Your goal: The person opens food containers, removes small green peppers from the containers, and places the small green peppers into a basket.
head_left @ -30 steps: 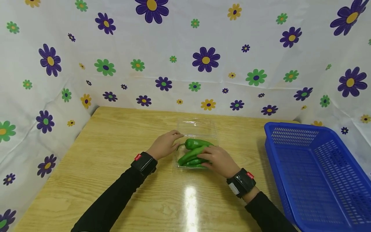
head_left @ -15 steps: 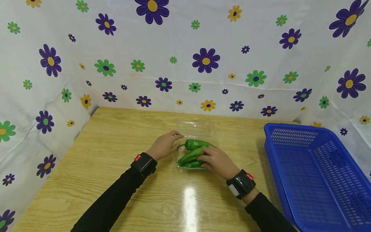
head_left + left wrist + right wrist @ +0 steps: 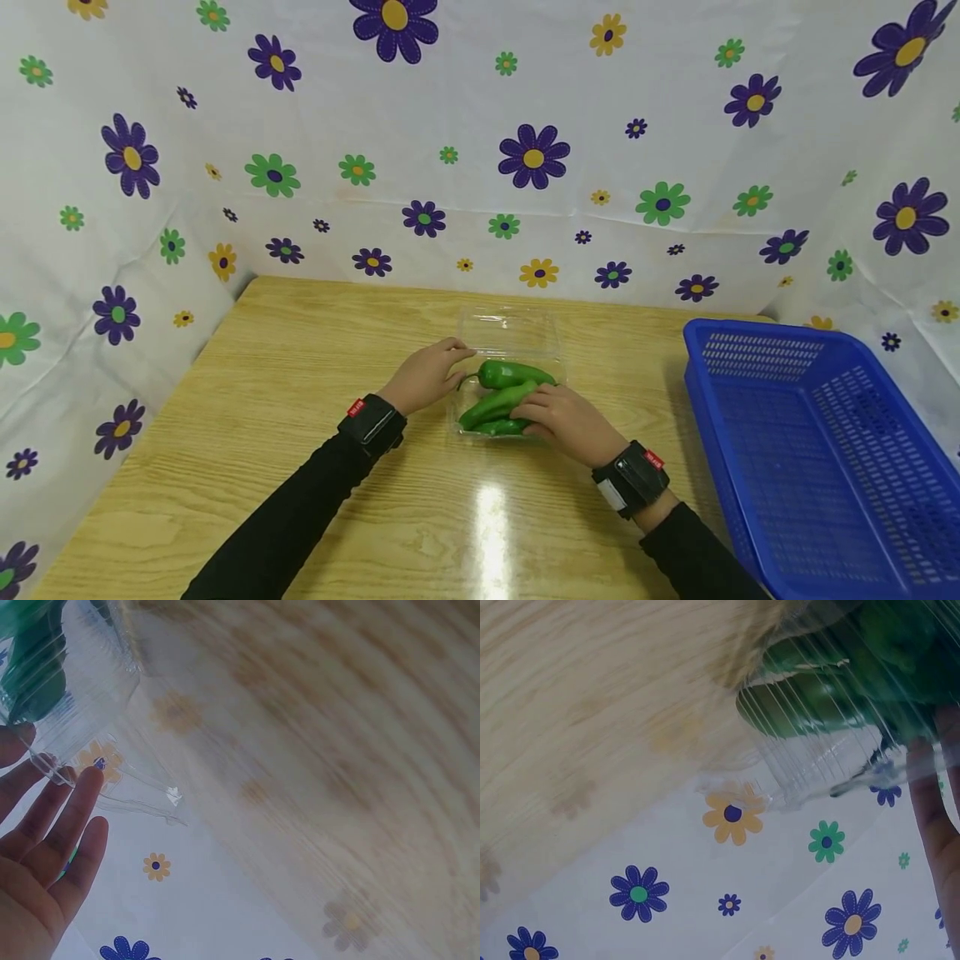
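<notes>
Green peppers are now gripped lower by right hand; clear box steadied by flat-fingered left hand.

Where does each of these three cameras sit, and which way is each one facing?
Head: worn on the head, looking forward and down at the table; both forearms, left hand and right hand show.
Left wrist: looks along the palm at the clear plastic box; left fingers show.
Right wrist: looks at the box and green peppers; one finger shows.
Shared: every view shows the box and peppers.
</notes>
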The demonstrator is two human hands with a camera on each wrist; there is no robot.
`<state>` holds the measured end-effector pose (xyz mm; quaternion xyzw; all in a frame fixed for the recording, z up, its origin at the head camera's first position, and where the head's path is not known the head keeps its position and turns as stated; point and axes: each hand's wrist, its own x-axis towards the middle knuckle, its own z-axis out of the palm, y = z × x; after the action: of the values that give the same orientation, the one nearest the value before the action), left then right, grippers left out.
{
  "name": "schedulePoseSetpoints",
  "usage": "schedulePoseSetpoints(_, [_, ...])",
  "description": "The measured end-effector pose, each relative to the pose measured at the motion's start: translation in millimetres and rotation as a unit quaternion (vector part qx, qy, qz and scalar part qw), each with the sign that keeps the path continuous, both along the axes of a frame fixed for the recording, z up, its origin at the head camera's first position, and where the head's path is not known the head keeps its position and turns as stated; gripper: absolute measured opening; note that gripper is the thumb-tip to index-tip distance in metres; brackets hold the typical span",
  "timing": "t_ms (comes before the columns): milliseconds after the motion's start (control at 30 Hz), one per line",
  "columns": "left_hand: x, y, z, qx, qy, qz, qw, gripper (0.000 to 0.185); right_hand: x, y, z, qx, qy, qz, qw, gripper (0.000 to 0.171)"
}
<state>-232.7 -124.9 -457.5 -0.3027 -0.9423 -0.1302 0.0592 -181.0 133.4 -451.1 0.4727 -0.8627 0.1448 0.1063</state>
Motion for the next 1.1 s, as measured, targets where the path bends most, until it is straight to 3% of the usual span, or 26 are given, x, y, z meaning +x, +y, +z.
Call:
schedulePoseSetpoints(167, [0.9,0.6,0.5,0.009,-0.004,0.002,0.9999,0.036,0.7,1.3,2.5,0.006,-0.060,-0.017,0.998,0.038])
schedulePoseSetpoints(267, [1.0,0.5,1.0,0.010,-0.003,0.002,0.9999,0.036,0.3,0.8,3.6,0.016,-0.069,-0.021,0.997,0.037])
schedulePoseSetpoints(567, [0.2,0.0,-0.3,0.009,-0.006,0.004,0.9999,0.036,-0.8,-2.0,3.2,0.033,-0.024,-0.022,0.999,0.034])
schedulePoseSetpoints(800, [-1.4,-0.6,-2.6,0.014,-0.017,0.006,0.9997,0.036,-1.0,-0.4,3.6,0.025,-0.051,-0.020,0.998,0.032])
schedulePoseSetpoints(1100, [-1.9,-1.4,-4.8,0.017,-0.017,0.004,0.9997,0.037,-0.6,4.7,1.9,0.021,-0.022,-0.006,1.000,0.031])
